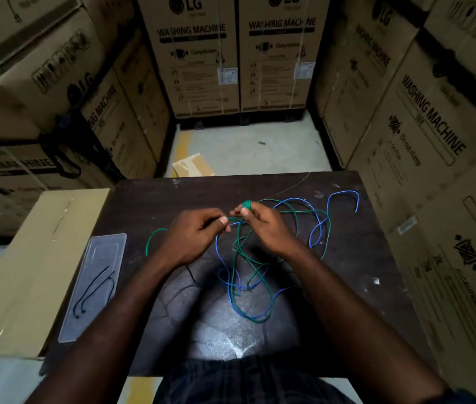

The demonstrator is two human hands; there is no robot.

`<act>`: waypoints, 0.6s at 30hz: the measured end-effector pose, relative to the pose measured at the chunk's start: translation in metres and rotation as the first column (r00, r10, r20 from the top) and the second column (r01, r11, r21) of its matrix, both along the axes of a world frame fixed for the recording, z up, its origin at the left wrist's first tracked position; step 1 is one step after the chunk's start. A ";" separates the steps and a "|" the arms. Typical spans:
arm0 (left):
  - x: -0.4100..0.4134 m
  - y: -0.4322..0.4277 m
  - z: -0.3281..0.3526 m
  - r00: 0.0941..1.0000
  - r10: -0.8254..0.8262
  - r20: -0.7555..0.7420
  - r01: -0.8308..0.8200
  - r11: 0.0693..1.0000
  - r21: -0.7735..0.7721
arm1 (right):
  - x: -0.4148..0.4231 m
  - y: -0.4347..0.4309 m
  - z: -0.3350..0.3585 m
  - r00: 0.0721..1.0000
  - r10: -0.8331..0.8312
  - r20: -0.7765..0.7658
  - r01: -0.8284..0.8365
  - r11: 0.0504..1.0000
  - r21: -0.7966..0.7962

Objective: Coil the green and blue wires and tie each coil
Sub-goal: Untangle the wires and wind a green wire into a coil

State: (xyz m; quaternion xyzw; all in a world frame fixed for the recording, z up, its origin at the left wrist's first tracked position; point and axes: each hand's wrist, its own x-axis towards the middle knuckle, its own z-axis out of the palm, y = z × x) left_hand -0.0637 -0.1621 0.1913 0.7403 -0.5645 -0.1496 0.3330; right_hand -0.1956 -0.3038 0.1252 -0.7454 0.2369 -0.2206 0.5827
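Observation:
A long green wire point(261, 268) and a long blue wire point(318, 228) lie loose and tangled together on the dark table point(143, 205). My right hand point(260, 225) holds a small tight coil of green wire point(247, 204) wound round its fingertips, above the table's middle. My left hand point(196, 233) pinches the green wire just left of that coil, thumb against forefinger. One free green end point(152, 239) curves out to the left of my left hand. A blue end point(344, 195) arcs at the far right.
A clear plastic tray point(96, 284) with thin black ties point(96, 287) lies at the table's left edge, beside a flat cardboard box point(27, 258). Stacked washing-machine cartons point(198, 53) wall in the space on three sides. A cardboard scrap point(193, 166) lies on the floor beyond the table.

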 end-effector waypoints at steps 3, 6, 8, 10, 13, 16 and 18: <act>0.005 -0.002 0.010 1.000 0.002 0.007 -0.001 1.000 -0.030 | -0.006 0.006 0.003 0.990 -0.003 -0.139 -0.020 0.986 -0.168; 0.010 -0.007 0.022 1.000 0.015 0.018 -0.014 0.998 -0.069 | -0.011 0.013 0.007 0.983 0.024 -0.182 -0.075 0.959 -0.273; 0.015 -0.012 0.028 0.999 0.042 0.023 -0.040 0.995 -0.092 | -0.014 0.018 0.013 0.989 0.053 -0.136 -0.088 0.960 -0.266; 0.019 -0.016 0.032 0.997 0.079 0.019 -0.076 0.991 -0.108 | -0.016 0.023 0.021 0.995 0.079 -0.057 -0.089 0.975 -0.202; 0.023 -0.023 0.027 0.988 0.156 0.011 -0.153 0.979 -0.135 | -0.018 0.029 0.029 0.996 0.089 -0.009 -0.089 0.993 -0.081; 0.028 -0.028 0.015 0.980 0.196 0.019 -0.192 0.971 -0.142 | -0.016 0.038 0.037 0.991 0.073 0.110 -0.094 0.974 0.208; 0.032 -0.028 0.006 0.987 0.153 0.040 -0.148 0.983 -0.106 | -0.013 0.041 0.043 0.982 0.004 0.187 -0.076 0.920 0.383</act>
